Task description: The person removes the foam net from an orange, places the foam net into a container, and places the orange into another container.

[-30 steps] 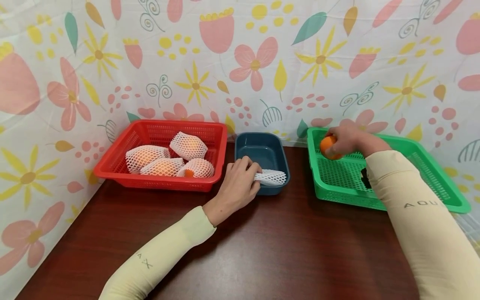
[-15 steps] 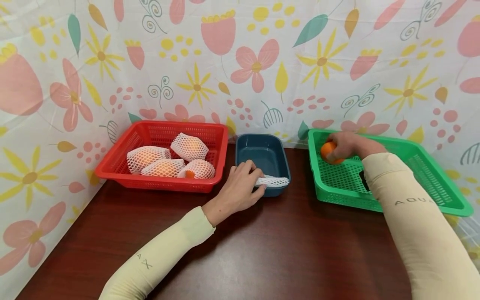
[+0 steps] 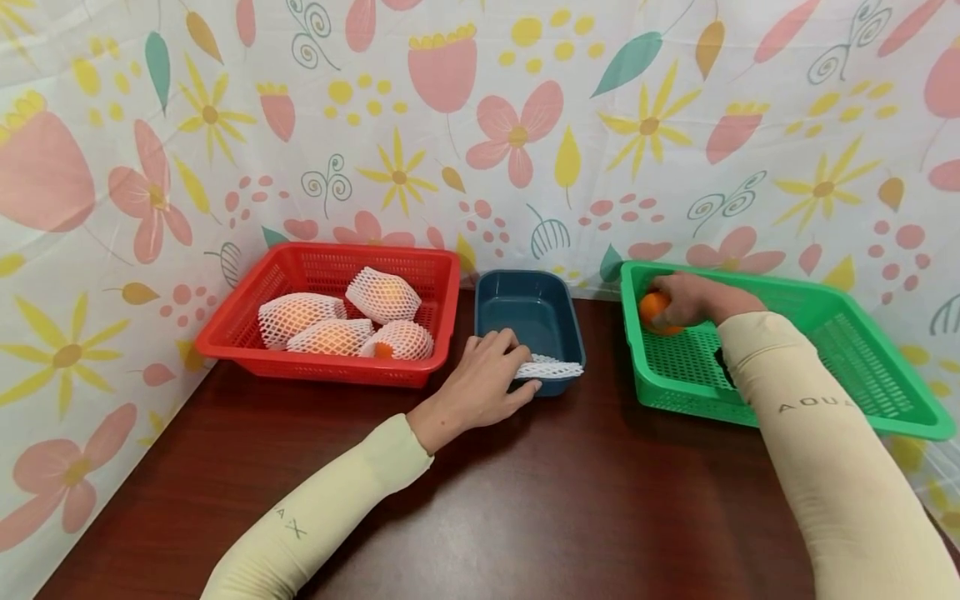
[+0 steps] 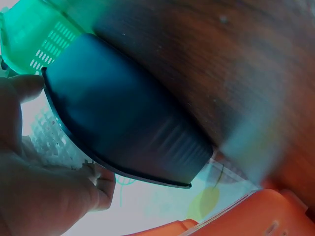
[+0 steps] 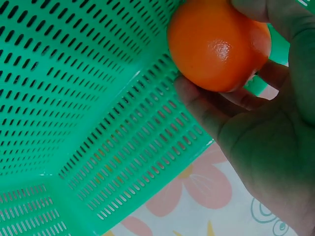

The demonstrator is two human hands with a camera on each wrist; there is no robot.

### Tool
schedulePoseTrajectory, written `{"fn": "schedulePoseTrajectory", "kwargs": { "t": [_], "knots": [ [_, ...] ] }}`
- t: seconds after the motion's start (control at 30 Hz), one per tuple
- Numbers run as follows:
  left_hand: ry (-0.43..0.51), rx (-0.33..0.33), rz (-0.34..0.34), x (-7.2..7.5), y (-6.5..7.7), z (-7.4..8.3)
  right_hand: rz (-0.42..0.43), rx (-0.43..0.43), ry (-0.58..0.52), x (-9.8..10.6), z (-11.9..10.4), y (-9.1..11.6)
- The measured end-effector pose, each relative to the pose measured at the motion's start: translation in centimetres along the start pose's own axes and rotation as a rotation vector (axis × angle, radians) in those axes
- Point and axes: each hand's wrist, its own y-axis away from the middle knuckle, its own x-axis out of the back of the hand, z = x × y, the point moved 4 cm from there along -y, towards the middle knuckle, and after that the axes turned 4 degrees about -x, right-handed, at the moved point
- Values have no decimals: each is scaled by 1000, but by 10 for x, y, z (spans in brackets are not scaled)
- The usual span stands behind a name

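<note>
In the head view, my left hand (image 3: pixel 487 379) is over the near-left rim of a dark blue tray (image 3: pixel 528 312). Thumb and fingers are spread apart beside a white foam fruit net (image 3: pixel 551 367) lying across the tray's near end. From the left wrist, the thumb touches the tray rim (image 4: pixel 74 142), and the net (image 4: pixel 54 147) shows between thumb and fingers. My right hand (image 3: pixel 686 300) grips an orange (image 3: pixel 654 310) low in the back left corner of a green basket (image 3: pixel 750 408). The right wrist view shows fingers curled around the bare, shiny orange (image 5: pixel 216 46).
At the left, a red basket (image 3: pixel 330 368) holds several oranges in foam nets (image 3: pixel 300 317). The blue tray stands between the red and green baskets. All rest on a dark wooden table (image 3: pixel 525 500), against a flowered cloth (image 3: pixel 517 133) at the back.
My right hand has lowered the orange deeper into the green basket. My left thumb has spread away from the fingers, and the foam net has settled flatter in the tray.
</note>
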Motion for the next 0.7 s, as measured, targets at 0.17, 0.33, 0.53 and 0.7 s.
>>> {"fn": "schedulePoseTrajectory", "kwargs": {
  "t": [0.17, 0.33, 0.53, 0.7],
  "knots": [
    [8, -3, -12, 0, -2, 0, 14, 12, 5, -1, -2, -1],
    [10, -20, -41, -2, -2, -1, 20, 19, -22, -4, -4, -4],
    [12, -57, -20, -2, -2, -1, 4, -12, -54, -8, 0, -7],
    [69, -54, 28, 1, -3, -1, 8, -21, -60, -7, -2, -7]
  ]
}}
